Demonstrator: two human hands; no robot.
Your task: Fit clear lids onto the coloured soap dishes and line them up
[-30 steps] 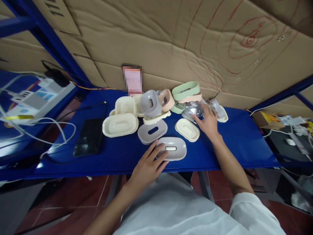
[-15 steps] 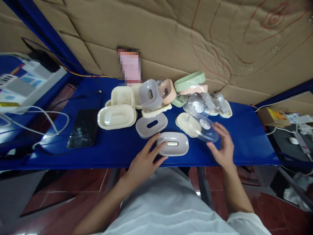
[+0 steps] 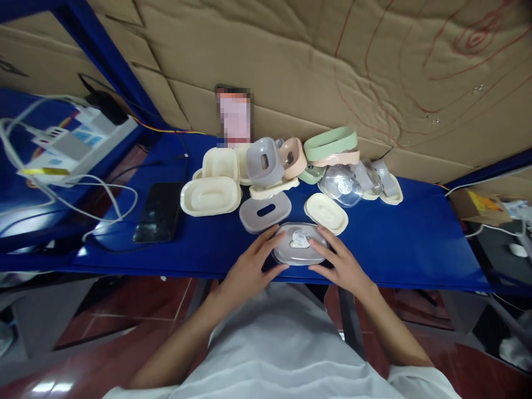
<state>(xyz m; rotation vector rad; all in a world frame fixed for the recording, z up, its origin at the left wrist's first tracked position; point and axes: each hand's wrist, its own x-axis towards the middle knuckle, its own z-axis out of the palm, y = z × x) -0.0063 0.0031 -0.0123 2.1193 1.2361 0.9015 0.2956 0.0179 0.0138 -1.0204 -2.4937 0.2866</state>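
My left hand (image 3: 256,260) and right hand (image 3: 341,261) grip the ends of a grey box (image 3: 296,254) between them, under a clear lid (image 3: 301,238); probably light, stiff, slick, best held by the rim.

1 black phone (image 3: 155,213) lies on the blue table (image 3: 399,244); cardboard (image 3: 282,72) stands behind.
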